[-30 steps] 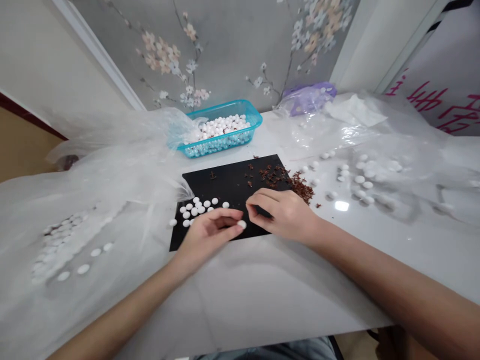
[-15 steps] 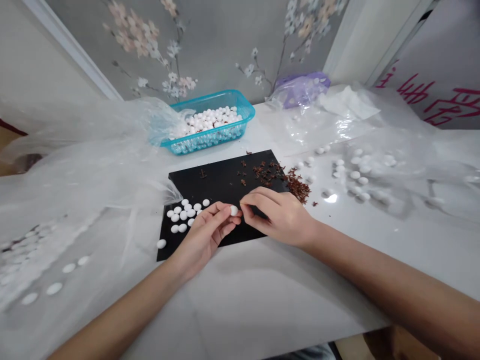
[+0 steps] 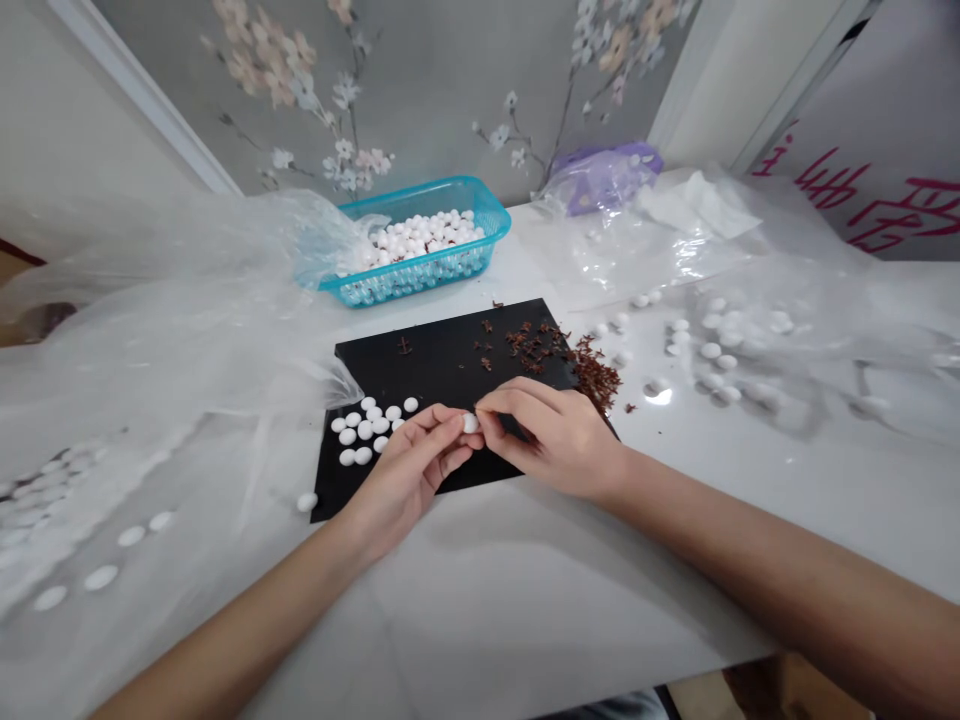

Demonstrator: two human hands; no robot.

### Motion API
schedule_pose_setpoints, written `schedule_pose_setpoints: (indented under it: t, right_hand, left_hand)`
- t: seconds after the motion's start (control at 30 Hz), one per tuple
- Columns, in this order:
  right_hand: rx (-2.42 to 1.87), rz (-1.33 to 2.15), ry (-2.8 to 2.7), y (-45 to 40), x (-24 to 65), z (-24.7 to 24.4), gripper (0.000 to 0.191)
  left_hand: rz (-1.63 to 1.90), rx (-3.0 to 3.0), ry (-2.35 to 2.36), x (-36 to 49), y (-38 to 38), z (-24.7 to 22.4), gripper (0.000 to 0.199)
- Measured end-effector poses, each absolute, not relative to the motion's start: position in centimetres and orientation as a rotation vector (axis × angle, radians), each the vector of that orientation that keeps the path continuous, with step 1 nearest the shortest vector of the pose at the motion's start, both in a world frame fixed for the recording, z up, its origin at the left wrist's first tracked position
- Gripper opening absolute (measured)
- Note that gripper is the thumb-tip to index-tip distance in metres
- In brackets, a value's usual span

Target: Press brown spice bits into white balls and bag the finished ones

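Between the thumb and fingers of my left hand (image 3: 409,465) is a small white ball (image 3: 470,423), held above a black mat (image 3: 442,370). My right hand (image 3: 559,435) meets it from the right, thumb and forefinger pinched together at the ball's side. Whatever that pinch holds is too small to make out. Several loose white balls (image 3: 365,430) lie on the mat beside my left hand, and one stray ball (image 3: 307,502) sits at its lower left corner. Small reddish-brown star-shaped pieces (image 3: 596,375) are heaped at the mat's right edge, with others scattered over it.
Behind the mat stands a blue plastic basket (image 3: 495,225) of white balls. Clear plastic sheeting (image 3: 187,320) covers the left side, with balls on or under it. More balls (image 3: 720,355) and plastic bags lie at right, near a purple item (image 3: 607,175) by the wall.
My right hand has shifted slightly left, and its fingertips now meet the white ball. The stray ball at the mat's lower left corner has rolled left. My left hand stays almost still.
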State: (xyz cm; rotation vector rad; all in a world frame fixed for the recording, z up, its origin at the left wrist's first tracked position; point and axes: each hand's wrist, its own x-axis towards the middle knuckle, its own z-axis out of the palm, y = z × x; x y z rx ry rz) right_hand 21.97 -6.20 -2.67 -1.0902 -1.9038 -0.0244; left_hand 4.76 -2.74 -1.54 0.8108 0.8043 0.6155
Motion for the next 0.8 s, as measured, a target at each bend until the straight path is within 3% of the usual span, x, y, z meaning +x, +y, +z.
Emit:
schedule_pose_setpoints:
  t: [0.8]
  right_hand:
    - [-0.918, 0.397, -1.853, -5.98, 21.75, -2.78, 0.007]
  left_hand:
    - [0.683, 0.796, 0.777, 4.73, -2.89, -1.95, 0.016]
